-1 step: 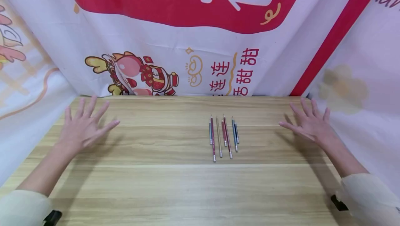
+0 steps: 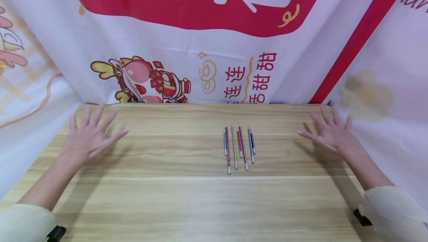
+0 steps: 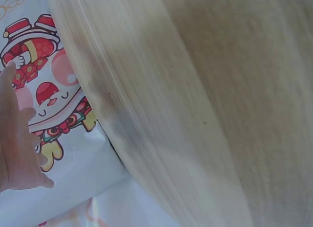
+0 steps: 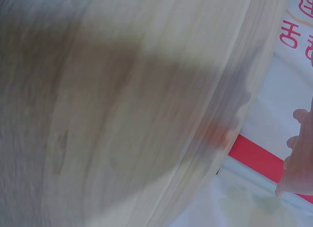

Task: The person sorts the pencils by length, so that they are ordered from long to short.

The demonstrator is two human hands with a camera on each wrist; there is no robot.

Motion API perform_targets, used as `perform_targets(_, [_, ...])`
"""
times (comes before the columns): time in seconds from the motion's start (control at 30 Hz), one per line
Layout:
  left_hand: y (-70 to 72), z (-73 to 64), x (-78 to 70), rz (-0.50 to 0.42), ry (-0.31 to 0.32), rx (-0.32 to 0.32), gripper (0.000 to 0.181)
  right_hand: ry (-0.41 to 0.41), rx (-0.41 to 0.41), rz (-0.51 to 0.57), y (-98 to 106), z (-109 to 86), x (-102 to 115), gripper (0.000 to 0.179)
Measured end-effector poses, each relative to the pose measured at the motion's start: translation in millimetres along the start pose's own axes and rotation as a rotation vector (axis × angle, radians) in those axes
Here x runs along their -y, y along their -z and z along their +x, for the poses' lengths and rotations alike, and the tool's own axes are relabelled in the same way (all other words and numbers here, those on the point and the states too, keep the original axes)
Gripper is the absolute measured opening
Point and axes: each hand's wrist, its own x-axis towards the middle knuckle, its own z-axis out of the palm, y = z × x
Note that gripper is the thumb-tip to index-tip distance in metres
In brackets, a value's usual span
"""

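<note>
Several pencils lie in a loose group on the wooden table, right of its middle, tips toward the back and pale eraser ends toward me. Among them are a long purplish-red pencil (image 2: 228, 149), a tan pencil (image 2: 234, 147), a dark red pencil (image 2: 243, 147), a blue pencil (image 2: 250, 146) and a short dark pencil (image 2: 253, 143). Well to their left, my left hand (image 2: 85, 138) is spread with fingers straight and holds nothing. My right hand (image 2: 334, 134) is likewise spread, off to the right of the pencils. Each wrist view catches part of its hand, without any pencil.
A wood-grain table (image 2: 207, 208) spans the view. White printed cloth (image 2: 187, 41) with a red patch, characters and a cartoon figure hangs along its back edge. More cloth (image 2: 394, 86) walls the right side, and the left side is also draped.
</note>
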Motion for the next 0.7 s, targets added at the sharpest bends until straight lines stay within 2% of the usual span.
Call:
perform_targets(0.27, [1.5, 2.5, -7.0, -0.001, -0.008, 0.004, 0.086, -0.003, 0.010, 0.002, -0.3, -4.0, 6.0, 0.097])
perform_targets(0.53, [2.1, 11.2, -18.8, -0.005, -0.007, 0.050, 0.089, 0.003, -0.034, 0.011, 1.0, -2.5, 16.0, 0.095])
perform_targets(0.7, [2.7, 15.7, -26.3, -0.012, 0.003, 0.073, 0.091, 0.016, -0.033, 0.004, 2.2, 0.7, 21.9, 0.096])
